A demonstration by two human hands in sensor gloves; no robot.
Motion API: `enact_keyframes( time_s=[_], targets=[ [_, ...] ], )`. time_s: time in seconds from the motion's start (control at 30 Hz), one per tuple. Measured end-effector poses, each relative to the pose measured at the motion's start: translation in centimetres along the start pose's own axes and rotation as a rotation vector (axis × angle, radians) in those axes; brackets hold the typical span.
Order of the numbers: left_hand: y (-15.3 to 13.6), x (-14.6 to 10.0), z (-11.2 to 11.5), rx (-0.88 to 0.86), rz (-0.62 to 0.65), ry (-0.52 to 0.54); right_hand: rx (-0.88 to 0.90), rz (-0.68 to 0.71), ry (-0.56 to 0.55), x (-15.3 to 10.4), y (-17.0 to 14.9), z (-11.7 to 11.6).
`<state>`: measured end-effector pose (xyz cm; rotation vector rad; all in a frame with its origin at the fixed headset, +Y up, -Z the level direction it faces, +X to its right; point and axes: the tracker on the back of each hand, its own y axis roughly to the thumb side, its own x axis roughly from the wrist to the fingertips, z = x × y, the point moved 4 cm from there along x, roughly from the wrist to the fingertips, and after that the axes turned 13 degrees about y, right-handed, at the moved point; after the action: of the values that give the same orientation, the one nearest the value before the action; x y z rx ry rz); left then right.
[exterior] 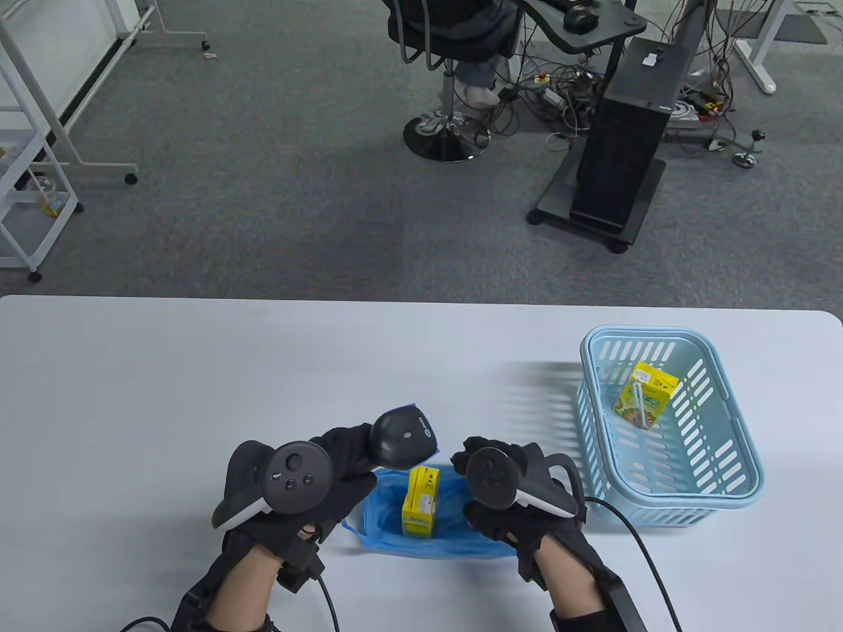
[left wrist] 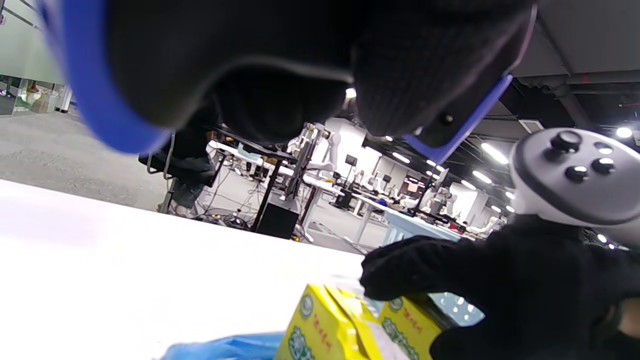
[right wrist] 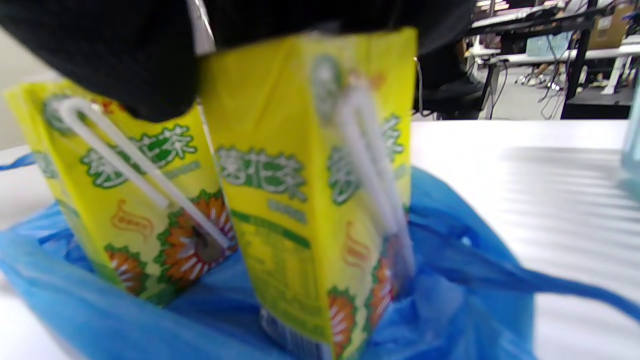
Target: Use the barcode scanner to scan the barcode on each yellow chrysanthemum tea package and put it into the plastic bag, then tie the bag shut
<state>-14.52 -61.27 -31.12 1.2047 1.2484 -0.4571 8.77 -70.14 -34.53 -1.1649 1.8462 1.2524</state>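
Note:
My left hand (exterior: 352,457) grips a dark grey barcode scanner (exterior: 403,438), head up, just left of the open blue plastic bag (exterior: 454,541). One yellow tea package (exterior: 420,501) stands upright in the bag. A second tea package (right wrist: 300,200) stands beside the first (right wrist: 125,200) inside the bag (right wrist: 450,280). My right hand (exterior: 475,477) grips this second package by its top and hides it in the table view. In the left wrist view the right hand's fingers (left wrist: 400,270) curl over that package (left wrist: 407,325). A third tea package (exterior: 644,395) lies in the basket.
A light blue plastic basket (exterior: 744,454) stands on the white table to the right of the bag. Glove cables trail off the table's front edge. Beyond the table's far edge are grey carpet, an office chair and a black computer stand.

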Motion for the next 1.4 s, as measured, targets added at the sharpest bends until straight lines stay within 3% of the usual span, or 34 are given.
enact_keyframes(
  time_s=[0.23,0.47,0.63,0.73,0.8,0.93,1.1,1.4],
  targets=[
    [0.1,-0.1,-0.1,0.001,0.008,-0.004,0.088,-0.001,-0.03,-1.3,-0.7,2.0],
    [1.1,-0.3,-1.3,-0.059,0.059,0.017,0.22,-0.049,-0.261,-6.3,-3.2,8.0],
    [2.0,-0.6,-2.4,-0.107,0.132,0.113,0.248,-0.217,-0.417,-9.6,-8.2,11.7],
    [2.2,-0.6,-2.3,-0.107,0.13,0.104,0.219,-0.334,-0.417,-9.5,-11.7,13.3],
    [2.3,-0.6,-2.0,-0.09,0.125,0.084,0.181,-0.378,-0.518,-9.4,-14.1,15.0],
    [2.8,-0.7,-1.3,-0.062,0.132,0.048,0.165,-0.519,-0.517,-7.7,-18.2,16.5],
    [2.6,-0.5,-1.1,-0.062,0.126,0.038,0.039,-0.678,-0.379,-3.7,-22.1,15.6],
    [1.5,-0.1,-0.7,-0.064,0.09,0.018,0.032,-0.757,-0.095,1.0,-25.5,9.8]
  ],
)
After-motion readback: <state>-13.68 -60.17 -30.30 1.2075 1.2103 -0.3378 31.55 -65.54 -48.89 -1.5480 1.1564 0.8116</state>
